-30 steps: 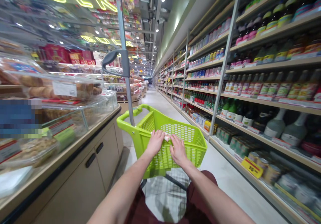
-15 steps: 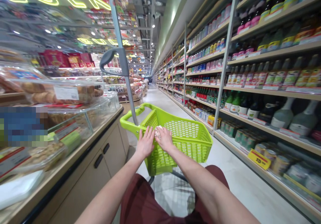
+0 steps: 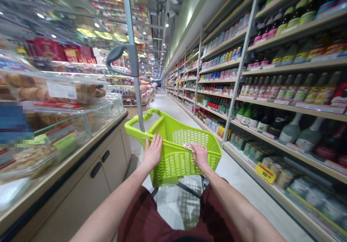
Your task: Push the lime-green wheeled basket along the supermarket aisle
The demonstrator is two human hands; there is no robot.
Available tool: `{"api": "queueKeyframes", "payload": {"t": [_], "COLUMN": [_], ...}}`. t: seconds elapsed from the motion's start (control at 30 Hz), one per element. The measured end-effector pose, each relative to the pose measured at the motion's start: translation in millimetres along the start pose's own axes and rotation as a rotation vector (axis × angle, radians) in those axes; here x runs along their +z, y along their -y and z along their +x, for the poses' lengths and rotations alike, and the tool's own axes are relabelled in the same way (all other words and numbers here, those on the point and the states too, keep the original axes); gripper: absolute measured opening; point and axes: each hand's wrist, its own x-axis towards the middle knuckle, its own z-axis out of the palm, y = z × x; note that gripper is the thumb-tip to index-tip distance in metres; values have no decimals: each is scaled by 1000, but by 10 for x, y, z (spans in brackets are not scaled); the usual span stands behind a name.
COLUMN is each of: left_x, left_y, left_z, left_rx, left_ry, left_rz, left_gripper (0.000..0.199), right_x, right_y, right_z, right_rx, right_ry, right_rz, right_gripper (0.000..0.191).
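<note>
A bright green basket cart [image 3: 176, 168] with a grid of holes stands in front of my knees. My left hand [image 3: 153, 151] rests with its fingers spread on the near rim, at the handle end. Further right along the same rim, my right hand [image 3: 200, 156] is closed round a crumpled white cloth [image 3: 188, 146], pressed against the rim. A grey pole [image 3: 138, 101] with a grey hook-shaped grip [image 3: 121, 59] rises at the cart's left end. The cloth's lower part is hidden by my fingers.
On the left, a counter [image 3: 108, 137] bears clear cases of baked goods. Shelves [image 3: 284, 106] of bottles and cans line the right side, with a yellow price sign [image 3: 265, 172] low down. A tiled aisle [image 3: 159, 103] runs ahead between them.
My right hand has slid to the right along the rim with the white cloth, away from my left hand. My left hand stays at the handle end. The view has shifted slightly.
</note>
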Motion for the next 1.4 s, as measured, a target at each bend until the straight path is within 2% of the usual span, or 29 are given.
{"api": "queueKeyframes", "payload": {"t": [0.1,0.2,0.27,0.37,0.47,0.53,0.6,0.63,0.7,0.8,0.87,0.97,1.07,1.17,1.23,1.4], "left_x": [27,58,68,34,-48,-90,-100,-94,-70,-53,-63,-76,-52,-21,-16,-53], "left_y": [-116,-277,-390,-544,-680,-756,-801,-805,-767,-602,-452,-248,-146,-153,-182,-192], "left_z": [10,45,94,193,269,285,282,277,263,231,198,135,79,59,60,63], "left_rx": [-11,22,-14,-195,-388,-419,-374,-344,-285,-164,-73,-56,-55,-45,-60,-40], "left_ry": [-5,5,3,-4,91,168,208,218,212,119,36,-2,31,42,53,78], "left_rz": [-60,-295,-566,-1073,-1654,-1959,-2060,-2019,-1765,-1086,-652,-263,-119,-78,-65,-39], "left_gripper": [60,60,59,53,45,47,52,55,57,56,54,54,58,61,61,63], "right_x": [62,152,152,53,-49,-61,-24,6,72,145,147,46,-135,-240,-206,33], "right_y": [156,443,582,685,734,749,735,713,635,429,226,-167,-557,-705,-607,-161], "right_z": [37,190,281,336,323,310,309,313,316,262,167,-32,-198,-249,-213,-20], "right_rx": [-95,-129,-82,-60,14,100,144,137,65,-79,-120,-82,39,173,180,0], "right_ry": [-31,-77,-125,-152,-160,-152,-137,-130,-111,-70,-53,-65,-107,-135,-99,14], "right_rz": [97,277,389,522,576,571,550,532,471,330,238,124,19,-62,-70,-4], "right_gripper": [47,43,43,43,40,42,42,41,42,48,50,51,49,45,46,46]}}
